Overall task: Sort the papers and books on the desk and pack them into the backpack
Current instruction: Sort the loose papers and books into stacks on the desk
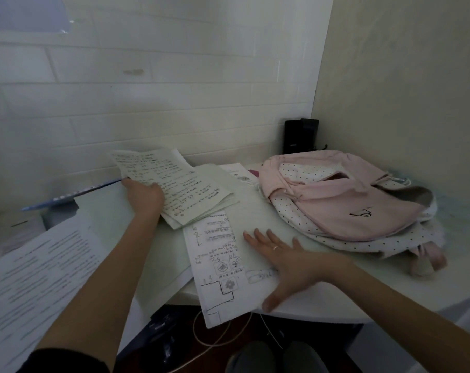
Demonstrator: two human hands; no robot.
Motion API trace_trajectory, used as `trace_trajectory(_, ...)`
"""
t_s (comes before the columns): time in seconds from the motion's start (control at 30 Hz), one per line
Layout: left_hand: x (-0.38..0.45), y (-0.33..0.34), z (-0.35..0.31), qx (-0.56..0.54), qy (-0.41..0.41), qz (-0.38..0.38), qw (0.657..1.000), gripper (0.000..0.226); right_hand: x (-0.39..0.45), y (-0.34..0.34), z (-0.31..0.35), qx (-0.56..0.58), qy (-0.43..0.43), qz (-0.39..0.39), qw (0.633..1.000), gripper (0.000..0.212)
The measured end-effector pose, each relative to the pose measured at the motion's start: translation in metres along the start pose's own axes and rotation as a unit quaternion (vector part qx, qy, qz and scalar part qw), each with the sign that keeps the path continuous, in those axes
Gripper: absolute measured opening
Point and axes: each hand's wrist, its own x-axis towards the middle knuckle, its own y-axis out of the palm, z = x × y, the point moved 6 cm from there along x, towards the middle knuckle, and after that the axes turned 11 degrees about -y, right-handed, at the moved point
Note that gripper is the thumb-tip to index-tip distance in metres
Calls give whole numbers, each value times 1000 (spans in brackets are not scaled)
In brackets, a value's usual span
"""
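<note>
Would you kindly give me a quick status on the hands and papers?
Left hand grips handwritten sheets. Right hand flat on worksheet. Backpack lying open, nothing packed visibly.

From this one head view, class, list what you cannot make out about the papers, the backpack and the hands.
- Writing on the handwritten sheets gripped by the left hand: too blurred to read.
- Inside of the pink backpack: its opening is dark, so contents cannot be told.
- Printed pages at lower left: cut off by the frame edge.
- Worksheet under the flat right hand: partly covered by it.
</note>
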Motion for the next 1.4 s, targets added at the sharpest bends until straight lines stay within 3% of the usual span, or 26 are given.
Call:
trace_trajectory(0.13, -3, 7, 1, 39, 41, 61, 997, 63, -2, 1, 5, 18, -2, -119, 993, 102)
trace_trajectory(0.3, -10, 12, 0, 78, 75, 108, 988, 96, -9, 16, 14, -33, -9, -84, 996, 121)
trace_trajectory(0.43, -20, 7, -2, 112, 109, 119, 981, 105, -16, 19, 19, -4, -2, -122, 993, 112)
trace_trajectory(0.5, -22, 4, 2, 112, 100, 135, 979, 100, -20, 21, 19, -6, -7, -126, 992, 105)
trace_trajectory(0.63, -23, 0, 11, 114, 43, 150, 981, 50, -27, 17, 8, 15, -2, -162, 987, 82)
trace_trajectory(0.7, -20, 1, 16, 78, 15, 165, 983, 40, -29, 12, -3, 6, 35, -201, 979, 68)
trace_trajectory(0.83, -15, 1, 25, 11, -44, 166, 985, 46, -26, -7, -9, -30, 63, -262, 962, 61)
trace_trajectory(1.0, -13, 2, 25, -10, -52, 174, 983, 53, -20, -25, -26, -121, 131, -255, 950, 58)
trace_trajectory(1.07, -13, 1, 24, -7, -46, 172, 984, 55, -23, -40, -35, -97, 149, -334, 925, 47)
trace_trajectory(1.13, -12, 0, 22, -7, -45, 164, 985, 57, -38, -67, -47, -32, 170, -476, 863, 28)
trace_trajectory(1.2, -13, 1, 22, -17, -57, 165, 984, 59, -55, -93, -58, 43, 190, -562, 804, 18)
trace_trajectory(1.4, -23, 10, 15, 12, -35, 196, 980, 63, -66, -151, -44, 153, 154, -627, 748, 29)
